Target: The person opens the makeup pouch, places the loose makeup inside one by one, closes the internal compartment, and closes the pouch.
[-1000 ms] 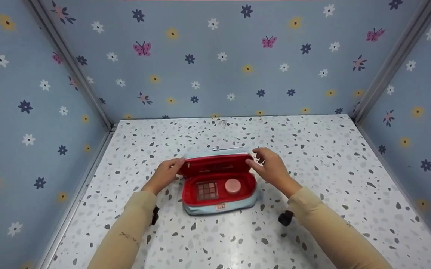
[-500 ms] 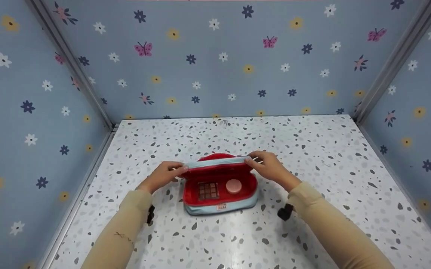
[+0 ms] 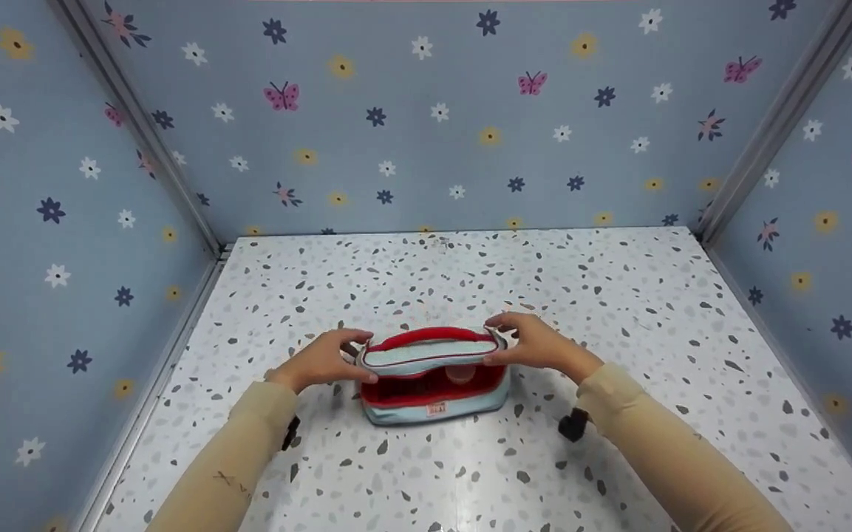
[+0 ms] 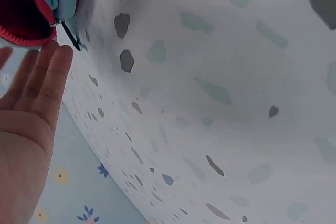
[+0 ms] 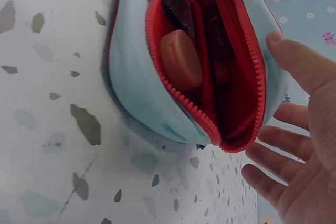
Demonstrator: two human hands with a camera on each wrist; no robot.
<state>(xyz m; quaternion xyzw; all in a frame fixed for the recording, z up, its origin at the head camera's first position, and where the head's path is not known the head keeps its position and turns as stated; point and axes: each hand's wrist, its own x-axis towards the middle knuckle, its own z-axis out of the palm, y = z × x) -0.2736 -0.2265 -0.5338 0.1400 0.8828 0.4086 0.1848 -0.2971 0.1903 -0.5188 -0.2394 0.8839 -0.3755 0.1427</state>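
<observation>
A light-blue makeup bag [image 3: 433, 411] with red lining sits on the table, its lid [image 3: 429, 358] tilted partway down over the lower half. My left hand [image 3: 326, 360] holds the lid's left end, thumb at the front edge and fingers behind. At the other end, my right hand [image 3: 536, 341] grips the lid in the same way. The right wrist view shows the thumb on the lid's outside and the fingers spread by its end. Inside lie a round pink compact [image 5: 181, 59] and a dark, flat palette [image 5: 177, 9]. The head view hides the palette under the lid.
The bag rests on a white speckled table [image 3: 426, 473]. Blue flowered panels rise at the back [image 3: 426, 111] and both sides, joined by metal corner posts [image 3: 773, 122]. A dark zipper pull [image 4: 71, 36] hangs at the bag's left end.
Both hands have brought the lid forward and down, from standing upright to leaning over the lower half. The red handle on top has come into view; the palette is now covered.
</observation>
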